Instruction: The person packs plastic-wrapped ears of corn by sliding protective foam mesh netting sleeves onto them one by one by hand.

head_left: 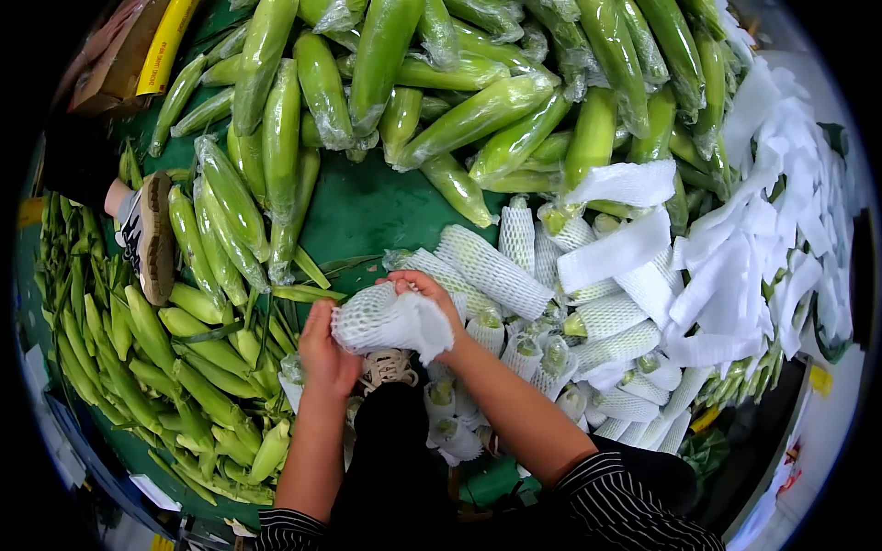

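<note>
Between my two hands is a white foam net sleeve (pixel 386 317), bunched and loose at its right end. My left hand (pixel 329 354) is wrapped round its left end. Closed on its upper right side is my right hand (pixel 427 296). Whether an ear of corn is inside the sleeve I cannot tell. Just right of my hands lie several sleeved ears of corn (pixel 496 269) in white netting, with green showing at some ends. Below the sleeve, my laced shoe (pixel 388 369) shows between my forearms.
Film-wrapped green corn (pixel 322 92) is piled across the back. Unwrapped husked corn (pixel 202 395) covers the lower left. Flat empty foam sleeves (pixel 781 202) are heaped at right. A person's shoe (pixel 149 239) stands at left, near a cardboard box (pixel 115 69). The floor (pixel 377 207) is green.
</note>
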Motion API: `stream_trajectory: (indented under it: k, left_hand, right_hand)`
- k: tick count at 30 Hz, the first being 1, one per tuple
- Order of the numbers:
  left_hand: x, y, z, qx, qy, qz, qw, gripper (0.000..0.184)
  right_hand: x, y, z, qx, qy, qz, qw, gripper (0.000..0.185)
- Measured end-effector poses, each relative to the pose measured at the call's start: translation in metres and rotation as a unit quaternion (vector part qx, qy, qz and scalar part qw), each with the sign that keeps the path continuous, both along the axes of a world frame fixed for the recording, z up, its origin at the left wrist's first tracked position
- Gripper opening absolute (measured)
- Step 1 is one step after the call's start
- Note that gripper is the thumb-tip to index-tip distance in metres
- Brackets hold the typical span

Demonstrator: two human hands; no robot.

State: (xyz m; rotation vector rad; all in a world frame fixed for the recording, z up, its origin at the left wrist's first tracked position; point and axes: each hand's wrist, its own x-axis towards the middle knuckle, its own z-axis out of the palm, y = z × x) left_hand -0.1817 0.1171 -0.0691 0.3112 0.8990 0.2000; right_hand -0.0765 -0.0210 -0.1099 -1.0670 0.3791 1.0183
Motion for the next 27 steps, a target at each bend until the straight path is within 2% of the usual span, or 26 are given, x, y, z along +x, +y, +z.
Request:
stream_trajectory:
  k: [2, 3, 6, 7, 10, 11, 14, 18, 19, 20, 22, 25, 27]
  left_hand:
    - [-0.003, 0.010, 0.001, 0.085, 0.021, -0.023, 0.996, 0.027]
    - [-0.006, 0.007, 0.003, 0.177, 0.069, -0.046, 0.981, 0.026]
    - [0.022, 0.004, 0.046, 0.205, 0.091, -0.157, 0.962, 0.022]
    - [0.030, -0.005, 0.040, 0.169, 0.073, -0.085, 0.979, 0.019]
    - [0.010, -0.015, -0.058, 0.312, 0.082, -0.083, 0.943, 0.014]
    - [0.009, -0.016, -0.076, 0.288, 0.111, -0.050, 0.950, 0.013]
    - [0.020, -0.001, -0.067, 0.121, 0.029, 0.007, 0.992, 0.021]
    - [0.023, 0.019, 0.013, 0.165, 0.146, -0.191, 0.956, 0.027]
    - [0.011, 0.016, 0.001, 0.139, 0.143, -0.231, 0.952, 0.029]
    - [-0.002, 0.014, -0.015, 0.222, 0.150, -0.305, 0.914, 0.022]
    - [0.000, 0.006, -0.012, 0.244, 0.165, -0.314, 0.903, 0.018]
    - [0.007, -0.009, -0.027, 0.389, 0.128, -0.155, 0.899, 0.025]
    - [0.016, -0.004, -0.034, 0.335, 0.144, -0.123, 0.923, 0.029]
  right_hand:
    - [-0.005, 0.006, 0.008, 0.006, 0.012, -0.024, 1.000, 0.020]
    - [-0.006, 0.007, 0.011, -0.010, -0.036, -0.002, 0.999, 0.021]
    - [0.009, 0.007, 0.050, -0.013, -0.081, 0.040, 0.996, 0.021]
    - [0.010, 0.004, 0.045, -0.029, -0.103, 0.059, 0.992, 0.022]
    - [0.008, -0.001, 0.016, -0.054, -0.069, 0.019, 0.996, 0.022]
    - [0.005, 0.000, 0.008, -0.044, -0.080, 0.008, 0.996, 0.022]
    - [0.001, 0.013, 0.004, -0.023, -0.078, -0.019, 0.997, 0.020]
    - [-0.004, 0.011, 0.019, -0.025, -0.147, 0.063, 0.987, 0.019]
    - [-0.008, 0.008, 0.017, -0.031, -0.136, 0.079, 0.987, 0.020]
    - [-0.012, 0.008, 0.012, -0.023, -0.116, 0.059, 0.991, 0.020]
    - [-0.021, 0.006, 0.006, -0.014, -0.076, 0.016, 0.997, 0.020]
    - [-0.019, 0.006, -0.005, -0.035, -0.113, 0.002, 0.993, 0.021]
    - [-0.014, 0.009, -0.016, -0.031, -0.125, 0.015, 0.992, 0.022]
